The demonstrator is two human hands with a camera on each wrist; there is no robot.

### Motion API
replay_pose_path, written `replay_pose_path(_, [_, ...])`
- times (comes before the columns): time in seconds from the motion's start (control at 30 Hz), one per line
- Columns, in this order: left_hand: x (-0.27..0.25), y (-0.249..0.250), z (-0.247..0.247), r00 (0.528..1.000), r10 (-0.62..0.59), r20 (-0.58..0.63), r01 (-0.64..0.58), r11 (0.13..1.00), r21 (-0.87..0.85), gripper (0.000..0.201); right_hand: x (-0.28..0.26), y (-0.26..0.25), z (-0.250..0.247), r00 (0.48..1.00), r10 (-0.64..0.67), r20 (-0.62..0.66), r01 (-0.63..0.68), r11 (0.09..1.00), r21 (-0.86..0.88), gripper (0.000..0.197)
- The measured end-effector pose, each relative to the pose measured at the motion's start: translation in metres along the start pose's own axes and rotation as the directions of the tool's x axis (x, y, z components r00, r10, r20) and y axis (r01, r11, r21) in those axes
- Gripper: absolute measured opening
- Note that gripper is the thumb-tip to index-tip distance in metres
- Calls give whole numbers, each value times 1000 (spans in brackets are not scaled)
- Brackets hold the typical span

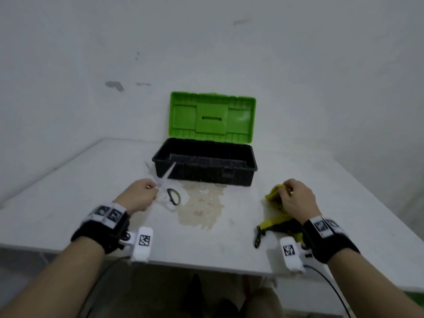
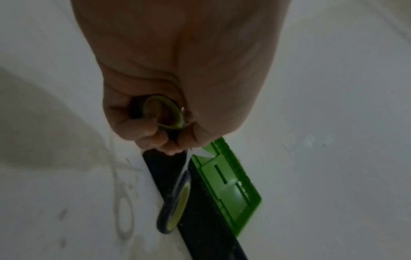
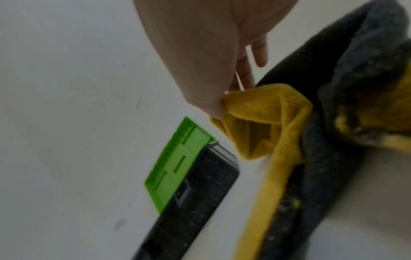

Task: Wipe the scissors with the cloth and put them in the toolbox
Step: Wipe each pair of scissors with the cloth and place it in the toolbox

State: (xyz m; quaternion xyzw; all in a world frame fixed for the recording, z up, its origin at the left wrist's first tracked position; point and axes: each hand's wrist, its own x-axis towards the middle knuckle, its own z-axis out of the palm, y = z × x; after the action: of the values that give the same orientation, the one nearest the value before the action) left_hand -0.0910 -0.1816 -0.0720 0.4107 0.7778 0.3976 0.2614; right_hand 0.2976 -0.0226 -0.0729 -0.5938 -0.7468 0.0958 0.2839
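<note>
From the head view, the toolbox (image 1: pixel 204 166) sits open at the far middle of the table (image 1: pixel 68 203), green lid up and nothing visible inside. Just in front of its left corner, the left hand (image 1: pixel 138 195) grips the scissors (image 1: pixel 166 187), blades splayed toward the box. In front of its right corner, the right hand (image 1: pixel 296 198) pinches the yellow cloth (image 1: pixel 274 195), well apart from the scissors. As I judge it, wiping has not begun and stowing is left.

In the left wrist view, curled fingers (image 2: pixel 153 135) close round one handle loop, while the other loop hangs free across the toolbox's black wall; the blades are mostly hidden behind the hand.

In the right wrist view, thumb and fingers hold a yellow fold of the cloth, which trails away from the toolbox. Its dark grey part may be a second face of the same cloth; blur leaves that unsure.
</note>
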Motion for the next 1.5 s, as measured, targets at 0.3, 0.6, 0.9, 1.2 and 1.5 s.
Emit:
replay_pose_path(0.3, [-34,42,68,969,212,125,-184,961,-207,22,-23,-47,-17,981,-192,13,159,846,508,14])
replay_pose_path(0.6, [-39,67,107,924,334,187,-318,942,-109,27,-52,-66,-24,932,-338,129,217,807,549,5])
replay_pose_path(0.9, [-39,90,133,863,447,234,-443,894,-72,23,-44,-65,3,847,-526,-75,524,805,277,16])
replay_pose_path(1.2, [-43,92,149,870,447,210,-443,894,-66,23,-57,-56,13,813,-537,-226,582,773,253,15])
replay_pose_path(1.5, [-44,90,144,851,470,234,-474,879,-43,25,-33,-42,4,891,-397,-219,439,876,198,15])
